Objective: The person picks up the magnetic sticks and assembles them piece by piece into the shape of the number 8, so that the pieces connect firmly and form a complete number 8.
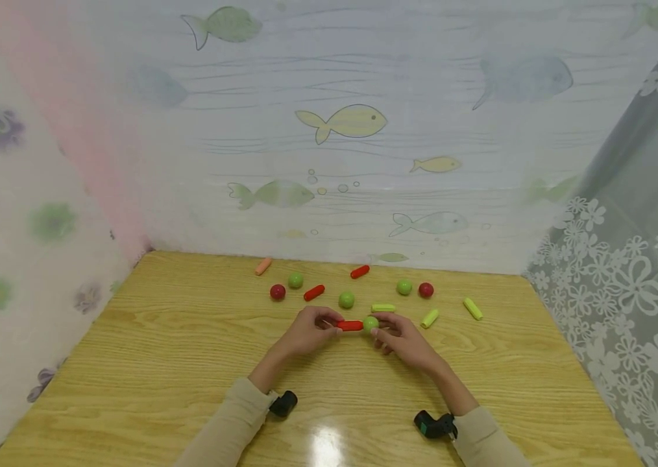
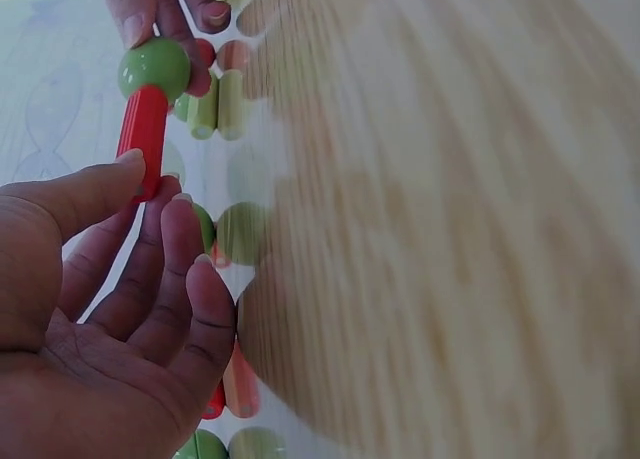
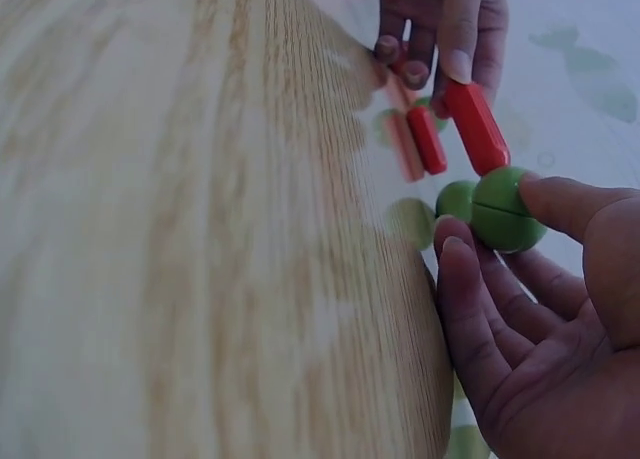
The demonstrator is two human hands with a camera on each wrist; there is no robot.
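My left hand [image 1: 308,331] pinches one end of a red ridged stick [image 1: 350,325] between thumb and fingertips. In my right hand [image 1: 405,338] a glossy green ball [image 1: 370,323] is pinched by thumb and fingers. The stick's free end meets the ball in the head view, and the left wrist view also shows the ball [image 2: 155,69] right at the end of the stick [image 2: 144,139]. A seam line runs round the ball [image 3: 507,209] in the right wrist view. Both hands are close over the wooden table [image 1: 189,363].
Beyond the hands lie more red sticks [image 1: 314,292], yellow-green sticks [image 1: 472,309], an orange stick [image 1: 263,266], green balls [image 1: 346,299] and dark red balls [image 1: 278,292]. A fish-print curtain [image 1: 341,194] hangs at the table's far edge, with lace [image 1: 615,311] at the right.
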